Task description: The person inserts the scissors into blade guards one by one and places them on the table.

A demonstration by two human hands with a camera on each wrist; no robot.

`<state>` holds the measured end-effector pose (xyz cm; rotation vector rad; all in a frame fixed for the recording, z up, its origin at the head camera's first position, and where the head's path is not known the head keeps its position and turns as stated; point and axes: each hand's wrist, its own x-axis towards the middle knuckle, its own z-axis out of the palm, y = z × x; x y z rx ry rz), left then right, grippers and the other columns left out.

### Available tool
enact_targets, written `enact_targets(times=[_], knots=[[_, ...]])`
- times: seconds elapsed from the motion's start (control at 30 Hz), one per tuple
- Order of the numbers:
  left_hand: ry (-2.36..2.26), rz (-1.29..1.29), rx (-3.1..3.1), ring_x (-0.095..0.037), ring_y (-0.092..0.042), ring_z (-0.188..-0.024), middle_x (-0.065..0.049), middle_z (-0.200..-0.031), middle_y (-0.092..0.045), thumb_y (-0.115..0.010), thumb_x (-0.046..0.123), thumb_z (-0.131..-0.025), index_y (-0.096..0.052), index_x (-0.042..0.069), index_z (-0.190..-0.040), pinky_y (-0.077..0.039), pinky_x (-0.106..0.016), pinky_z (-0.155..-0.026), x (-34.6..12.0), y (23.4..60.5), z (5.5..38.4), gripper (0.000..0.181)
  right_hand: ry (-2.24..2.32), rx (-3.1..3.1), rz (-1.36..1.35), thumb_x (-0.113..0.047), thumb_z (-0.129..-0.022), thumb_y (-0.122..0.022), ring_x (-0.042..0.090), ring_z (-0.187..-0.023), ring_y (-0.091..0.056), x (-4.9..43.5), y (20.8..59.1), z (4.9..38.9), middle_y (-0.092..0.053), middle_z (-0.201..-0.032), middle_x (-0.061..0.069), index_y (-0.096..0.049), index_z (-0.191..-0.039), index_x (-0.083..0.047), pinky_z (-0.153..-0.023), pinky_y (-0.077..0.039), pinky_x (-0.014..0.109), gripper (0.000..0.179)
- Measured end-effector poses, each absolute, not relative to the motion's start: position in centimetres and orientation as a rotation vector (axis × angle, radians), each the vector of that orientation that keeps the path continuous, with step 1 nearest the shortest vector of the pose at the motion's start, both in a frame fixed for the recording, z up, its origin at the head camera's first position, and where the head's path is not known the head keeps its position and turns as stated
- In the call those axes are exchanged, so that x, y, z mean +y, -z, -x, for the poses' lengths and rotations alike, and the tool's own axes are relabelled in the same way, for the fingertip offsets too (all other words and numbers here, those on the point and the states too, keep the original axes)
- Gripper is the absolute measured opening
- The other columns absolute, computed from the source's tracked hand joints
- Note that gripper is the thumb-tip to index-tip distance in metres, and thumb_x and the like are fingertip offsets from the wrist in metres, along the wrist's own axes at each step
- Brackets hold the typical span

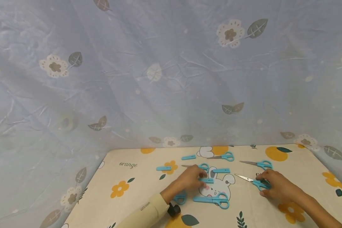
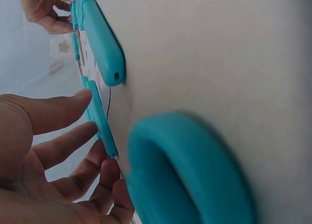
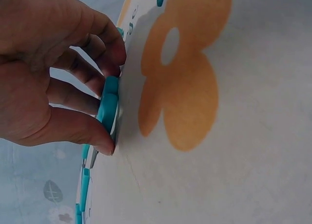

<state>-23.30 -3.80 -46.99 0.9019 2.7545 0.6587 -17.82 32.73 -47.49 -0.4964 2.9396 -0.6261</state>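
My left hand (image 1: 191, 178) is over a blue blade cover (image 1: 207, 180), its thumb and index finger apart on either side; in the left wrist view the fingertips overlap the cover (image 2: 101, 119). My right hand (image 1: 276, 183) grips blue-handled scissors (image 1: 255, 182) at the handles, with the bare blades pointing left. In the right wrist view, thumb and fingers curl about the handle (image 3: 108, 109), close to the cloth. Scissors with their blades covered (image 1: 211, 199) lie in front of the left hand. Another blue handle (image 1: 180, 199) is partly hidden by the left forearm.
Bare-bladed scissors lie at the back (image 1: 227, 156), at the right (image 1: 263, 164) and behind the left hand (image 1: 204, 167). Loose blade covers lie at the back (image 1: 188, 157), left (image 1: 163, 168) and middle (image 1: 221, 170). A patterned cloth (image 1: 142, 183) covers the table; a curtain (image 1: 171, 104) hangs behind.
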Motion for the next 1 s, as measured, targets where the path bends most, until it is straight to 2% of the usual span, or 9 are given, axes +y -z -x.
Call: enact_targets(times=[0.13,0.27,0.37,0.57,0.8,1.0], knots=[[-0.655,-0.938,2.762,-0.01,-0.066,-0.096,-0.001,-0.108,-0.08,-0.091,0.021,-0.088,-0.083,0.01,-0.116,-0.054,-0.023,-0.086,-3.6,47.1,23.1,0.031,0.633,2.92,0.477,-0.017,-0.082,-0.093,0.05,-0.113,-0.064,32.5,47.4,17.7,-0.066,-0.124,0.025,-0.074,-0.121,0.002,-0.097,-0.054,0.065,0.047],[-0.659,-0.93,2.782,-0.007,-0.062,-0.09,0.0,-0.103,-0.08,-0.091,0.014,-0.087,-0.084,0.011,-0.11,-0.052,-0.022,-0.082,-3.4,47.4,22.9,0.024,0.637,2.909,0.46,-0.017,-0.081,-0.094,0.048,-0.114,-0.064,32.2,47.3,17.7,-0.066,-0.123,0.023,-0.074,-0.118,0.0,-0.098,-0.054,0.063,0.045],[-0.664,-0.91,2.794,-0.007,-0.063,-0.093,0.0,-0.104,-0.08,-0.09,0.008,-0.086,-0.084,0.01,-0.11,-0.054,-0.023,-0.085,-3.3,47.5,22.8,0.025,0.633,2.92,0.487,-0.016,-0.08,-0.095,0.041,-0.111,-0.066,32.3,47.3,17.7,-0.067,-0.12,0.019,-0.074,-0.116,-0.001,-0.095,-0.057,0.057,0.043],[-0.642,-0.875,2.827,-0.008,-0.063,-0.094,0.001,-0.102,-0.078,-0.089,0.005,-0.085,-0.084,0.01,-0.109,-0.054,-0.023,-0.086,-2.9,47.5,22.8,0.025,0.616,2.94,0.506,-0.014,-0.078,-0.096,0.02,-0.098,-0.063,32.2,47.0,17.9,-0.068,-0.112,0.007,-0.072,-0.111,-0.005,-0.084,-0.057,0.034,0.042],[-0.618,-0.875,2.854,-0.005,-0.055,-0.087,0.003,-0.095,-0.074,-0.087,0.003,-0.083,-0.084,0.013,-0.099,-0.051,-0.023,-0.084,-2.7,47.5,22.8,0.019,0.696,2.861,0.4,-0.012,-0.077,-0.097,0.017,-0.091,-0.054,31.8,46.8,18.3,-0.065,-0.102,0.0,-0.068,-0.11,-0.006,-0.077,-0.051,0.029,0.044],[-0.62,-0.89,2.85,-0.005,-0.049,-0.082,0.004,-0.089,-0.072,-0.087,0.002,-0.083,-0.082,0.013,-0.095,-0.046,-0.021,-0.079,-2.6,47.3,22.5,0.016,0.735,2.863,0.414,-0.012,-0.078,-0.096,0.012,-0.088,-0.054,31.9,46.9,18.2,-0.065,-0.101,-0.002,-0.066,-0.112,-0.006,-0.074,-0.05,0.025,0.045]])
